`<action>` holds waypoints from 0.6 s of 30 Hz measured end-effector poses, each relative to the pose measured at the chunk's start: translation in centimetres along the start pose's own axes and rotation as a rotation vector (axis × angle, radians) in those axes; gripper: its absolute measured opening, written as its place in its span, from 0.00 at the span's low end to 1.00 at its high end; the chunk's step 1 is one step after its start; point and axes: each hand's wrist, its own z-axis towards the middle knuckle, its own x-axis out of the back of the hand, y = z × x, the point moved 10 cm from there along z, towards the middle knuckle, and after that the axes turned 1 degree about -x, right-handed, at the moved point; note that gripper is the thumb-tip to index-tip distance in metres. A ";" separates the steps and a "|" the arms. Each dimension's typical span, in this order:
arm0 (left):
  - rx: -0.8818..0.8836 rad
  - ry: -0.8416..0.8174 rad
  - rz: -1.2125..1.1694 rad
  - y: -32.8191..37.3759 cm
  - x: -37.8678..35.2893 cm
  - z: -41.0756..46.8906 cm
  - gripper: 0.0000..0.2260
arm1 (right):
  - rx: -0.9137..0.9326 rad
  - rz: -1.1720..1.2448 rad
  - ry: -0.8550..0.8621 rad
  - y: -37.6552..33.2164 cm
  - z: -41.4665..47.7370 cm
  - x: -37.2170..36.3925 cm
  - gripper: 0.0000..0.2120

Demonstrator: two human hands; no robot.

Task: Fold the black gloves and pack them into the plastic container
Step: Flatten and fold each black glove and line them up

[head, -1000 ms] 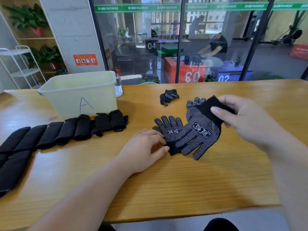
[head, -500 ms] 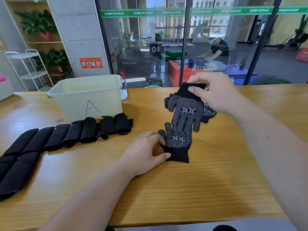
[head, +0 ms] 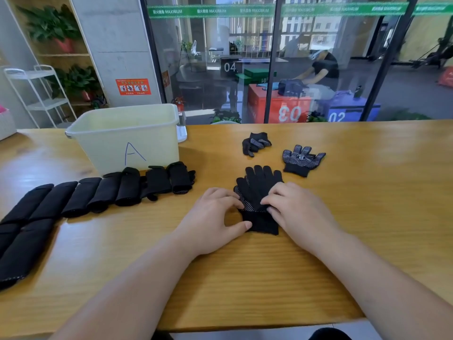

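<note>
Two black dotted gloves [head: 259,190] lie stacked on the wooden table [head: 367,192], fingers pointing away from me, the top one plain side up. My left hand [head: 213,217] rests on the stack's left edge, its thumb touching the cuff. My right hand [head: 296,212] presses bent fingertips onto the stack near the wrist. A cream plastic container [head: 122,141] marked "A" stands at the back left. In front of it runs a row of several folded black gloves [head: 103,192].
A loose glove [head: 302,161] lies dotted side up behind and right of the stack. A crumpled glove [head: 256,143] sits farther back. More folded black gloves [head: 17,249] lie at the left edge. A glass wall runs behind the table.
My right hand brought the lifted glove down onto the one my left hand held. The camera tilted slightly, and another loose glove now shows at the right.
</note>
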 end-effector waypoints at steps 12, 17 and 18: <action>0.031 -0.036 -0.008 0.1 -0.2 -0.1 0.26 | -0.053 -0.012 0.110 -1.6 -2.1 1.1 0.09; 0.052 -0.023 -0.008 0.1 0.1 -0.1 0.27 | -0.080 -0.002 0.190 -1.4 -2.2 2.2 0.06; 0.061 -0.026 -0.008 0.0 0.1 -0.1 0.27 | -0.083 0.000 0.208 -1.6 -2.3 2.5 0.06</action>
